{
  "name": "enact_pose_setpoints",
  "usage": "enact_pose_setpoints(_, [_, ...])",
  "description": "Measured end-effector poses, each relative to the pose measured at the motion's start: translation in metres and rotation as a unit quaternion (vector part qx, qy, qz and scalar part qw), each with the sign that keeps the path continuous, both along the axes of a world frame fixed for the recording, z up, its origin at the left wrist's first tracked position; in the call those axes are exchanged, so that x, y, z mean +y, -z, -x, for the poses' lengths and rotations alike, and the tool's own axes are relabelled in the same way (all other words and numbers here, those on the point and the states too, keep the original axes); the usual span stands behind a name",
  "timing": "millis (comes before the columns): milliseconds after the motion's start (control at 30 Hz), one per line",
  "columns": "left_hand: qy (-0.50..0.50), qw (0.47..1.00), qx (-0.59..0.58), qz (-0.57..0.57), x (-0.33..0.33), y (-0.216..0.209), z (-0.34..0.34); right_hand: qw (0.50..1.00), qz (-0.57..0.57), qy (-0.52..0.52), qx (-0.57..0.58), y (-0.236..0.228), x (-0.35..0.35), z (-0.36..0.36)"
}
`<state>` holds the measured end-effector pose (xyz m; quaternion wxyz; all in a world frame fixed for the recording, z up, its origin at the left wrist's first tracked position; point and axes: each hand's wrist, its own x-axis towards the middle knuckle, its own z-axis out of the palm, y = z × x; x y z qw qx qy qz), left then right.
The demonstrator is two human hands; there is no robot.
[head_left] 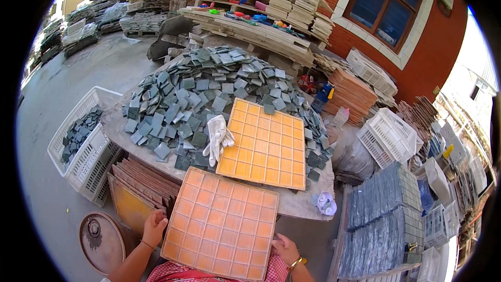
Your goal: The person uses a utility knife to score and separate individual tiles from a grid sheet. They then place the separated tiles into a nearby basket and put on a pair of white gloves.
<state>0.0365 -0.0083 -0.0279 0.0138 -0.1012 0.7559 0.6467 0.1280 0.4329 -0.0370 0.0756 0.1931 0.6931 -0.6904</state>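
An orange square grid tray (pixel 222 224) with raised pale ribs lies tilted in front of me, its near edge over my lap and its far edge at the table. My left hand (pixel 154 227) is at its left edge, fingers curled. At the right edge my right hand (pixel 286 250) has its fingertips against the rim. Beyond it, a yellow grid tray (pixel 263 146) lies on the table (pixel 292 209), partly over loose tiles. White gloves (pixel 218 138) rest on its left side, and one grey-green tile (pixel 269 109) lies at its far edge.
A heap of grey-green square tiles (pixel 203 86) covers much of the table. Left stand a white crate (pixel 96 159) of tile pieces, several stacked trays (pixel 141 185) and a round drum (pixel 102 243). Right are a roll of tape (pixel 326 203) and stacked tile sheets (pixel 383 219).
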Motion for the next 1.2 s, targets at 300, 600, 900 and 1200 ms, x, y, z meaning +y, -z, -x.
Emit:
enact_pose_setpoints(300, [0.117, 0.953, -0.153, -0.234, 0.017, -0.005, -0.011, 0.929, 0.360, 0.055, -0.060, -0.032, -0.056, -0.015])
enact_pose_setpoints(600, [0.326, 0.914, -0.009, -0.242, 0.086, -0.110, -0.004, 0.952, 0.124, 0.277, 0.037, -0.084, -0.005, -0.133])
enact_pose_setpoints(900, [0.311, 0.930, -0.065, -0.186, 0.112, -0.079, -0.011, 0.768, -0.470, 0.426, 0.089, -0.198, 0.039, -0.279])
enact_pose_setpoints(1200, [0.307, 0.944, -0.078, -0.090, 0.110, -0.060, -0.011, 0.686, -0.653, 0.320, 0.024, -0.101, 0.080, -0.243])
